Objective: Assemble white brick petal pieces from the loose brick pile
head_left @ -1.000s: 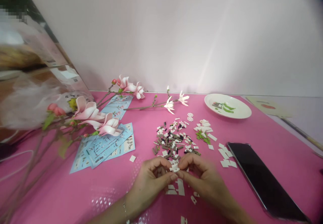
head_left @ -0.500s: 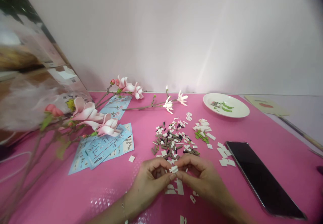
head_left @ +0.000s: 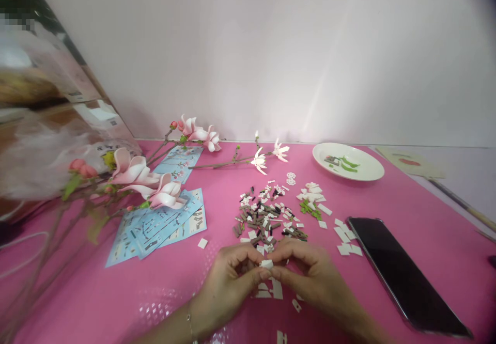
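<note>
Between the fingertips of both hands is a small white building brick piece, its smooth side showing. My left hand pinches it from the left, thumb and index finger closed. From the right, my right hand grips the same piece between thumb and forefinger. Just beyond the fingers lies a heap of small brown, white and black brick pieces. Under and below the hands are flat white pieces, partly covered by the fingers.
A black phone lies at the right, near white tiles. Behind stands a white plate with green pieces. Instruction sheets lie at the left under a pink flower branch. A white flower branch rests at the back.
The small white piece has turned between the fingertips, so a smoother face now shows. Both hands stay in nearly the same place.
</note>
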Demonstrator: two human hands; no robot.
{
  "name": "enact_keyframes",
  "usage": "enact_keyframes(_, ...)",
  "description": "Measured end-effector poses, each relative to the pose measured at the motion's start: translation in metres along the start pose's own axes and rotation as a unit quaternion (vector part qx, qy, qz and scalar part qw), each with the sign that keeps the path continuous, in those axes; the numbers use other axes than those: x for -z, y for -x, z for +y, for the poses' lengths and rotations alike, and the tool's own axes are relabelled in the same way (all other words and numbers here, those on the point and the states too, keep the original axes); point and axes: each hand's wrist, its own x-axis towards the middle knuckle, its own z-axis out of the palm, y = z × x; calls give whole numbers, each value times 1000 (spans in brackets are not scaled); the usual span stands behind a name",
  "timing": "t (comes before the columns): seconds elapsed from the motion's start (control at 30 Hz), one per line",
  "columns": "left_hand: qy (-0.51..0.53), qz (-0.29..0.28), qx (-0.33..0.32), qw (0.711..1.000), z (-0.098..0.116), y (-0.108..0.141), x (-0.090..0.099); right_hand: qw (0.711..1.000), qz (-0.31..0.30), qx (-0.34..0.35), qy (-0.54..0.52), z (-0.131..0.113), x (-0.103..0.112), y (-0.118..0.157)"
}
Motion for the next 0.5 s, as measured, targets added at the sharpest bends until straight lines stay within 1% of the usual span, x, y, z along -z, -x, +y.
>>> enact_keyframes(0.13,33,-16,1,999,-2,2,0,1000,-17,-12,-13,3,1,1)
enact_keyframes(0.27,98,-27,37,994,-1,1,1,999,-28,-8,-37,4,3,3)
enact_keyframes(0.37,126,-63,66,988,2,0,2,999,-34,9,-30,1,5,4)
enact_keyframes(0.43,128,-85,72,986,4,0,3,999,-36,20,-23,-1,5,5)
enact_keyframes(0.5,122,-95,75,985,5,1,3,999,-41,29,-14,-4,5,5)
